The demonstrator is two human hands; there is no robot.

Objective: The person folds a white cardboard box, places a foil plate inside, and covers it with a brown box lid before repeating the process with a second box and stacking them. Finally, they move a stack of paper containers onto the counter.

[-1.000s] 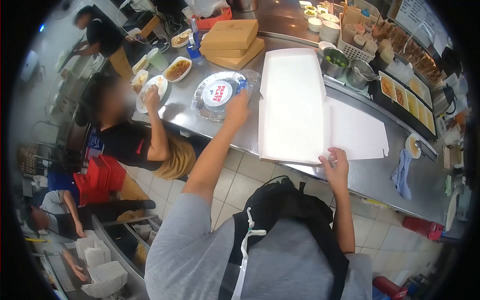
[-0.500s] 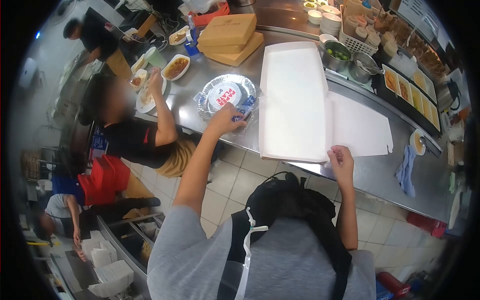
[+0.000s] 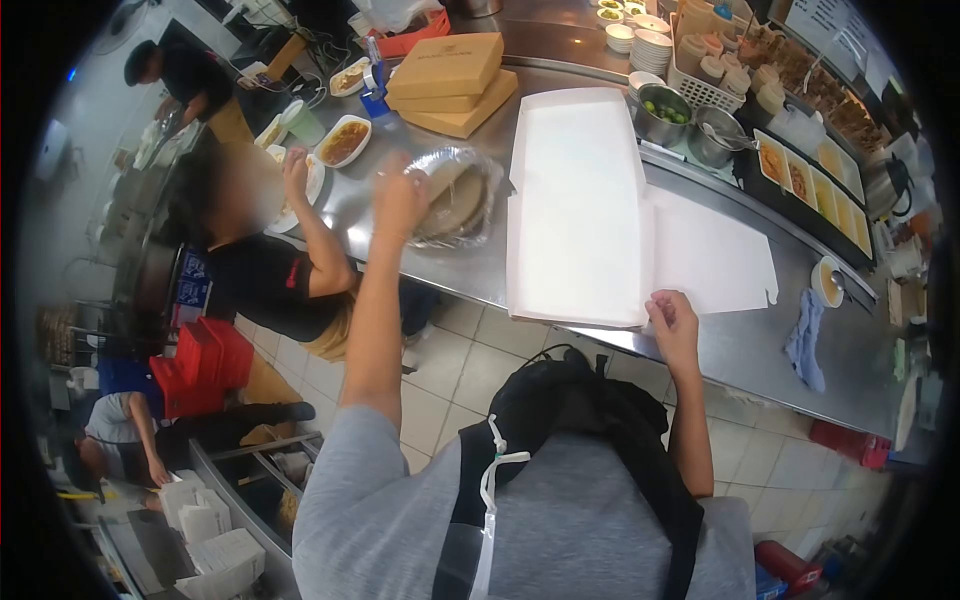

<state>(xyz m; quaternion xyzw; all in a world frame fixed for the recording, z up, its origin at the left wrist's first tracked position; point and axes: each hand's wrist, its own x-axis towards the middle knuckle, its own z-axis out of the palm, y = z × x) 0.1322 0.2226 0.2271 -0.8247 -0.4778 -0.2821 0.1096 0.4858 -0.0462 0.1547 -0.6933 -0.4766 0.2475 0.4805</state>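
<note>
My left hand point(image 3: 400, 200), smeared by motion, is raised at the left edge of a pack of paper plates point(image 3: 465, 205) in clear crinkled plastic. The pack lies on the steel counter, its greyish-brown round face showing. Beside it, a long open cardboard box point(image 3: 578, 205) with a white inside reaches over the counter's front edge, its flap point(image 3: 710, 250) spread to the right. My right hand point(image 3: 672, 315) pinches the box's near right corner between thumb and curled fingers.
Brown closed boxes point(image 3: 447, 68) are stacked behind the plates. A person point(image 3: 275, 280) works at the left, near a dish of brown food point(image 3: 345, 142). Metal pots point(image 3: 663, 113) and a black tray of toppings point(image 3: 810, 190) line the back right. A blue cloth point(image 3: 805, 345) hangs at the front edge.
The plate pack has turned over: its printed label and silvery face gave way to the brown side. My left hand moved up and left. My right hand stayed at the box corner.
</note>
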